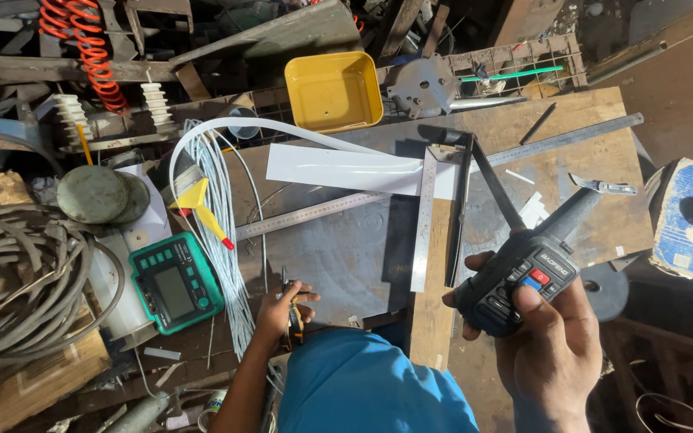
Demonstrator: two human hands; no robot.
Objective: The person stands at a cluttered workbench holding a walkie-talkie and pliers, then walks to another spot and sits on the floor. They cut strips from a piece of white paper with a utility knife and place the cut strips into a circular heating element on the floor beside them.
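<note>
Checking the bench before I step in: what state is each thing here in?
Right hand: gripping the black handheld radio, thumb on its keys.
Left hand: closed on orange-handled pliers.
Yellow tub: upright, nothing in it.
Green meter: lying face up, screen dark.
White cable bundle: looped over the bench edge.
Steel square: flat on the bench.
White strip: lying flat under the square.

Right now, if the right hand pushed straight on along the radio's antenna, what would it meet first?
Probably the small grey knife just past the antenna tip, though the right hand holds the radio above the bench.
</note>
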